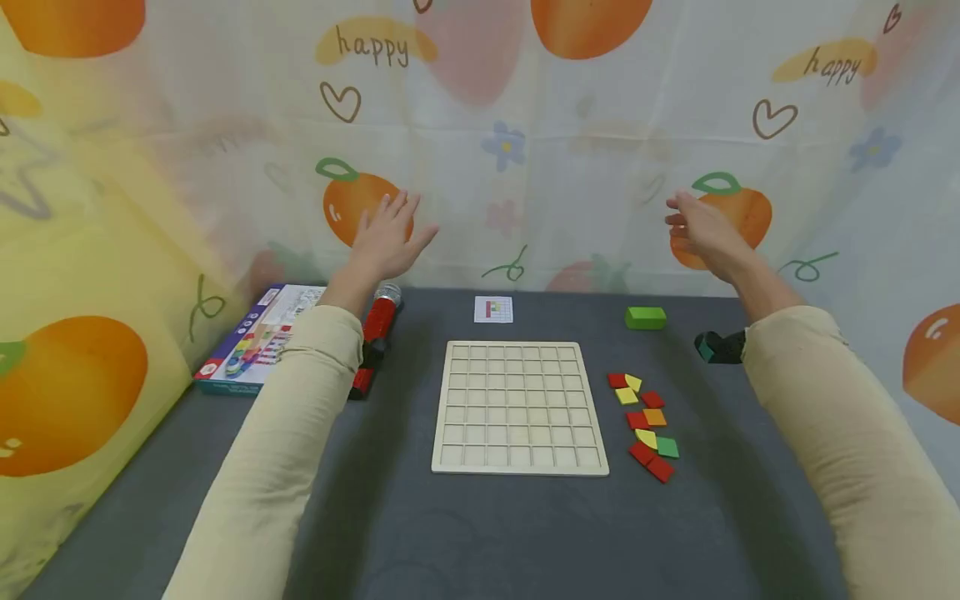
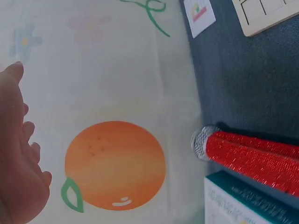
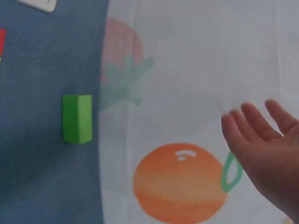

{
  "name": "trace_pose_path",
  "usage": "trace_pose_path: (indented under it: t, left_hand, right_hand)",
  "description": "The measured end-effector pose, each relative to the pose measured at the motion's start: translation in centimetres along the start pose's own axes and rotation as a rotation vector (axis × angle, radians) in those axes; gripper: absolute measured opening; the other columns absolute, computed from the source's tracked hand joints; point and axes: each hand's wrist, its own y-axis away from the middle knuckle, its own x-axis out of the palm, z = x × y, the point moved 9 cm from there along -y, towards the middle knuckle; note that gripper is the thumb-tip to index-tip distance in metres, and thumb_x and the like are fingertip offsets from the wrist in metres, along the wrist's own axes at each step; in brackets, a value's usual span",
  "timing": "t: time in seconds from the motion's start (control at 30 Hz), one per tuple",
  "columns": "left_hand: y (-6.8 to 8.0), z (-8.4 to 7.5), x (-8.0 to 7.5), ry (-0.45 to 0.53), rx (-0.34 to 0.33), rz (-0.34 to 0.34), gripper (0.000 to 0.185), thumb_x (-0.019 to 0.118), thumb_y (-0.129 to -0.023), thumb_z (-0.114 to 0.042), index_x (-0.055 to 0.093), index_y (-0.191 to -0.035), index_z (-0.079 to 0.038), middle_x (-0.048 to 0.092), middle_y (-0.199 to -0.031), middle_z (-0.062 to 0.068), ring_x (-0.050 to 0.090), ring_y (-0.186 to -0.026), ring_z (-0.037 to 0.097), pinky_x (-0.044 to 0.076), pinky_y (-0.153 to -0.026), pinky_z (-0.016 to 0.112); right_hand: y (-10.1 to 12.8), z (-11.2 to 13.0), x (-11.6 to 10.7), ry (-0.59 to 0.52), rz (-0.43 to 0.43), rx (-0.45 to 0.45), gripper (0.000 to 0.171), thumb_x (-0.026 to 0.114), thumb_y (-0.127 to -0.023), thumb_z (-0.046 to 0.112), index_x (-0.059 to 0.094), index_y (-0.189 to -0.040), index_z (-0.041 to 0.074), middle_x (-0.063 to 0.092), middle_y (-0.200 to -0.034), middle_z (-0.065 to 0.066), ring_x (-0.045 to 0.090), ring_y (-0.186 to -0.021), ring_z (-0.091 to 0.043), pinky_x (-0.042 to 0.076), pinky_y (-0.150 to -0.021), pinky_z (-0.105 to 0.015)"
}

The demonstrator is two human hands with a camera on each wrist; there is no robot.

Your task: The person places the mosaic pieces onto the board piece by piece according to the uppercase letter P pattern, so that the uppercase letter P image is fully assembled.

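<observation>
Overhead, we see the left hand (image 1: 386,233) and the right hand (image 1: 701,229) both raised before the curtain (image 1: 525,142), fingers straight and spread, holding nothing. Nearest the left hand lies a red glittery tube (image 1: 380,318) at the far edge of the grey table (image 1: 487,533), its long axis running away from us, silver end toward the curtain. Well apart from the right hand sits a green block (image 1: 646,317), long axis left to right. The curtain reads "happy" twice. A wooden grid board (image 1: 519,407) lies centred, coloured tiles (image 1: 645,425) just to its right.

From the left wrist, the left hand (image 2: 18,158) shows loosely straight fingers; the tube (image 2: 252,158) lies beside a boxed game (image 2: 233,205).

From the right wrist, the right hand (image 3: 264,154) is empty and spread; the block (image 3: 77,118) rests near the curtain's foot.
</observation>
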Motion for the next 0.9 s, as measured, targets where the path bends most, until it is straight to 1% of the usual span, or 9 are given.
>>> trace_pose_path:
  t: [0.07, 0.13, 0.27, 0.4, 0.47, 0.57, 0.63, 0.73, 0.9]
  left_hand:
    - [0.5, 0.4, 0.1, 0.059, 0.020, -0.023, 0.070, 0.031, -0.101, -0.051, 0.009, -0.154, -0.011, 0.002, -0.159, 0.011, -0.007, -0.144, 0.030, -0.008, -0.110, 0.052]
    - [0.9, 0.5, 0.4, 0.132, 0.041, -0.051, 0.069, 0.034, -0.100, -0.049, 0.010, -0.154, -0.012, 0.003, -0.159, 0.010, -0.006, -0.144, 0.029, -0.008, -0.111, 0.051]
    - [1.9, -0.2, 1.6, 0.239, 0.097, -0.079, 0.068, 0.039, -0.100, -0.047, 0.015, -0.154, -0.012, 0.007, -0.159, 0.010, -0.002, -0.144, 0.029, -0.005, -0.111, 0.051]
    - [2.8, -1.2, 3.2, 0.253, 0.139, -0.082, 0.067, 0.043, -0.100, -0.042, 0.019, -0.153, -0.010, 0.011, -0.158, 0.011, 0.001, -0.144, 0.027, 0.000, -0.112, 0.053]
    - [3.2, -1.5, 4.0, 0.252, 0.154, -0.087, 0.067, 0.046, -0.100, -0.040, 0.020, -0.153, -0.009, 0.011, -0.158, 0.012, 0.002, -0.144, 0.028, 0.002, -0.112, 0.053]
    - [3.6, -1.8, 5.3, 0.252, 0.175, -0.083, 0.068, 0.048, -0.099, -0.038, 0.019, -0.153, -0.009, 0.010, -0.158, 0.012, 0.003, -0.144, 0.029, 0.003, -0.111, 0.055]
    - [3.8, -1.9, 6.2, 0.246, 0.183, -0.076, 0.069, 0.049, -0.099, -0.039, 0.019, -0.153, -0.010, 0.010, -0.158, 0.012, 0.003, -0.144, 0.029, 0.003, -0.111, 0.055]
    - [4.2, -1.8, 7.6, 0.257, 0.194, -0.062, 0.070, 0.051, -0.098, -0.039, 0.020, -0.153, -0.010, 0.013, -0.158, 0.013, 0.003, -0.144, 0.030, 0.004, -0.111, 0.055]
    - [5.1, -1.7, 9.8, 0.309, 0.191, 0.000, 0.070, 0.052, -0.097, -0.038, 0.022, -0.152, -0.008, 0.014, -0.157, 0.014, 0.006, -0.144, 0.032, 0.006, -0.111, 0.055]
  right_hand:
    - [0.4, -1.4, -0.4, -0.109, 0.011, 0.021, 0.082, 0.024, -0.094, 0.062, 0.014, -0.153, 0.004, 0.029, -0.147, -0.020, 0.036, -0.131, -0.029, 0.030, -0.108, -0.037]
    - [1.0, -2.7, -0.6, -0.211, 0.044, 0.034, 0.087, 0.029, -0.091, 0.064, 0.014, -0.153, 0.004, 0.031, -0.144, -0.018, 0.045, -0.120, -0.021, 0.037, -0.102, -0.029]
    - [2.5, -5.0, -0.2, -0.334, 0.161, 0.046, 0.090, 0.031, -0.091, 0.063, 0.004, -0.153, 0.004, 0.029, -0.142, -0.015, 0.050, -0.106, -0.008, 0.043, -0.093, -0.020]
    - [3.8, -7.0, 0.9, -0.484, 0.245, 0.036, 0.082, 0.033, -0.096, 0.054, 0.003, -0.152, 0.003, 0.048, -0.128, -0.006, 0.057, -0.103, -0.008, 0.046, -0.090, -0.022]
    - [4.4, -7.9, 1.7, -0.592, 0.276, 0.025, 0.075, 0.036, -0.098, 0.049, 0.011, -0.151, 0.004, 0.058, -0.116, 0.001, 0.061, -0.102, -0.010, 0.047, -0.088, -0.023]
    - [5.3, -9.0, 2.7, -0.718, 0.331, -0.004, 0.059, 0.036, -0.100, 0.043, 0.022, -0.145, 0.006, 0.064, -0.112, 0.000, 0.062, -0.104, -0.014, 0.048, -0.088, -0.025]
    - [5.9, -9.7, 3.4, -0.751, 0.351, -0.022, 0.049, 0.034, -0.102, 0.040, 0.030, -0.139, 0.009, 0.064, -0.114, -0.001, 0.062, -0.106, -0.015, 0.048, -0.089, -0.025]
    - [6.6, -10.6, 4.2, -0.801, 0.369, -0.027, 0.044, 0.032, -0.103, 0.037, 0.032, -0.137, 0.009, 0.063, -0.117, -0.003, 0.061, -0.108, -0.016, 0.047, -0.090, -0.026]
    - [7.0, -11.8, 5.5, -0.832, 0.353, 0.003, 0.047, 0.033, -0.104, 0.036, 0.027, -0.140, 0.007, 0.064, -0.117, -0.004, 0.061, -0.108, -0.016, 0.047, -0.090, -0.026]
